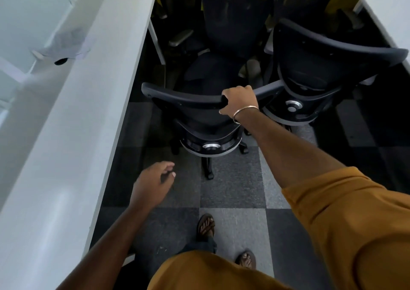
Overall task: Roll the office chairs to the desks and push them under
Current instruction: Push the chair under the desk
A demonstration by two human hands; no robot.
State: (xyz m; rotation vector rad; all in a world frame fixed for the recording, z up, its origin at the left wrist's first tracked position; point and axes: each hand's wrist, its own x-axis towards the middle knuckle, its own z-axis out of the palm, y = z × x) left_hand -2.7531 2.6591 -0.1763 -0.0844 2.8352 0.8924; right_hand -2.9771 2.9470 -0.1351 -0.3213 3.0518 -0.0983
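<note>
Right hand (239, 102) curls over top rail of nearest chair (199, 121), gripping it. Left hand (153, 183) hangs free, fingers loosely spread, holding nothing. Nearest chair stands in aisle beside white desk (93, 103), not under it. Second chair (321, 67) and third chair (230, 18) crowd aisle beyond. Judgement: task barely started; every visible chair left to tuck.

A smooth, faintly glossy white laminate counter (93, 103), a matt black plastic-framed mesh office chair (195, 112), and rough grey chequered carpet floor (233, 189) are shown.
</note>
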